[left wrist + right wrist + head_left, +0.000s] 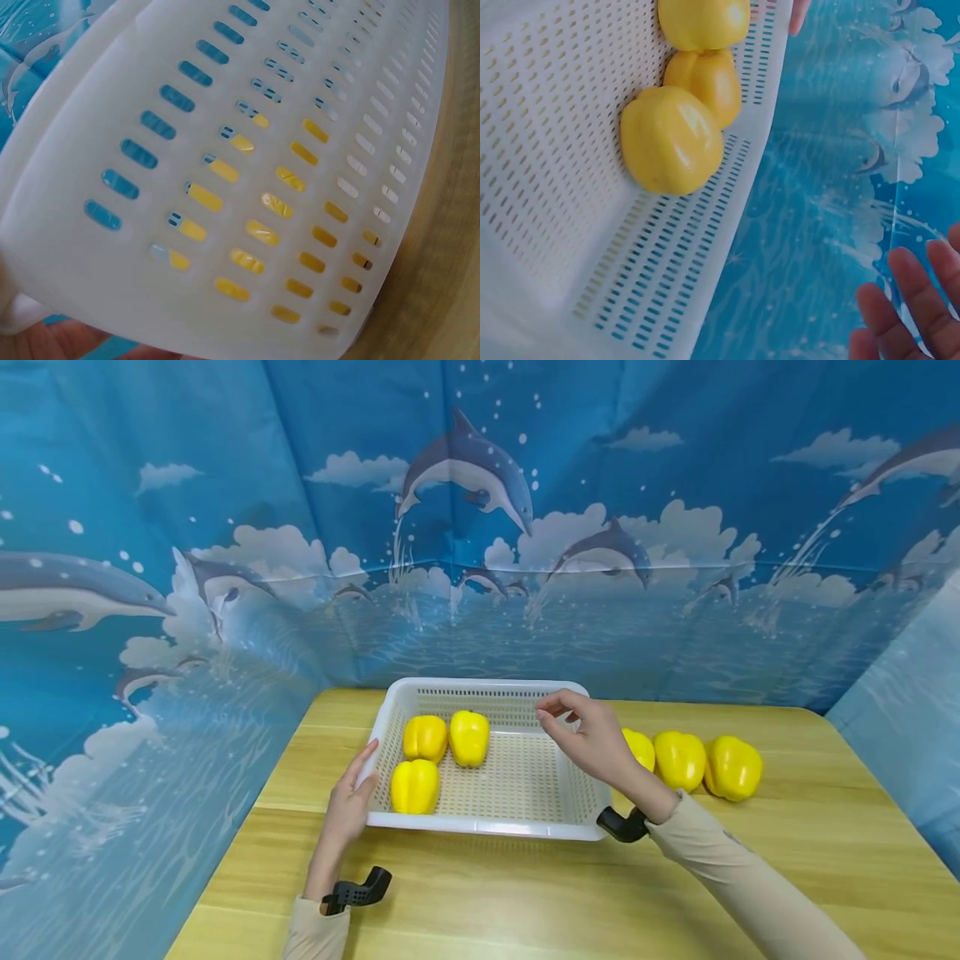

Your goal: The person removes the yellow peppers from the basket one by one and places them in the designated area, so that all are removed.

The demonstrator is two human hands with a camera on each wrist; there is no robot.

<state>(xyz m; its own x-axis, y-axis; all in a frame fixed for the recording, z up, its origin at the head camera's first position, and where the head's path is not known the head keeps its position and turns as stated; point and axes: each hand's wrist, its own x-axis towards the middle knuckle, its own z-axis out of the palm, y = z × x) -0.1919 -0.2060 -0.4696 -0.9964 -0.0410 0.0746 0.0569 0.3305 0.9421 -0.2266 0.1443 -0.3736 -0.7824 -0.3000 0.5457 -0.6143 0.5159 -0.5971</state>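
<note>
A white perforated plastic basket (495, 828) stands on the table. Inside it, toward the left, lie three yellow bell peppers (415, 787), also visible in the right wrist view as yellow peppers (673, 141). My left hand (347, 806) touches the basket's left rim near the front corner, its fingers extended along the outside. The left wrist view looks at the basket's outer wall (97, 277), with peppers showing through its slots. Above the basket's right side hovers my right hand (588, 739), fingers loosely bent and holding nothing.
Three more yellow bell peppers (679, 762) sit in a row on the wooden table (810, 827), right of the basket; my right hand partly hides the nearest. Behind the table hangs a blue dolphin-print curtain (480, 635).
</note>
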